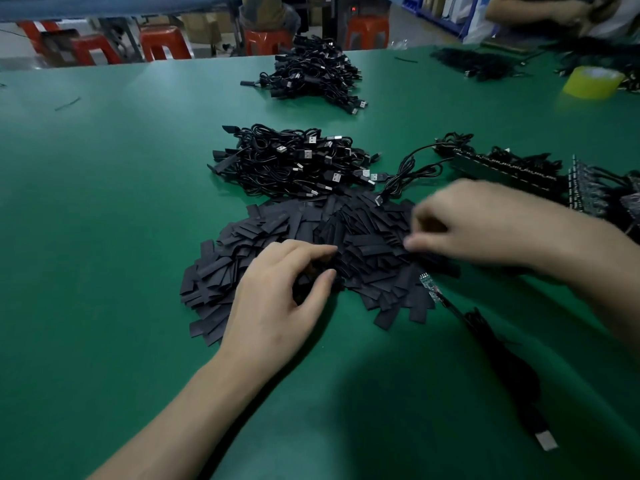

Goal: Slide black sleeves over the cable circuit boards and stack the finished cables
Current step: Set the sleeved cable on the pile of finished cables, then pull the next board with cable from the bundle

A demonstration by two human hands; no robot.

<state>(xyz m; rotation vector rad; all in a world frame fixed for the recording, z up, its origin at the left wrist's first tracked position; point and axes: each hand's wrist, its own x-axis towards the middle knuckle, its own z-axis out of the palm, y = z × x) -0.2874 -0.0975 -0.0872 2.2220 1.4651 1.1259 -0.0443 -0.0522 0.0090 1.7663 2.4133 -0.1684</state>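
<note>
Both your hands are down on the heap of black sleeves (294, 237) in the middle of the green table (104, 202), a bit apart from each other. Your left hand (284, 299) has thumb and forefinger curled in, with sleeves caught between them at the near edge of the heap. Your right hand (485, 226) is over the heap's right side, fingers bent, but it's too blurry to tell if it's got anything.

The next cable (485, 330) lies just right of the heap. Its bare circuit board (428, 288) touches the heap's edge and the USB plug (547, 441) sits down near you. The stack of finished cables (294, 164) is right behind the sleeves.

Handling-wise, my guess is the sleeves are featherweight, flat and floppy, and they probably cling together. So pinch one by a short end and squeeze its edges so the mouth pops open. The board looks thin, stiff and a bit delicate. I'd hold it by the long edges or right where the wire joins, not on the components. The cable itself is limp, so it won't push. Feed the sleeve on from the board's free end rather than dragging the wire.
</note>
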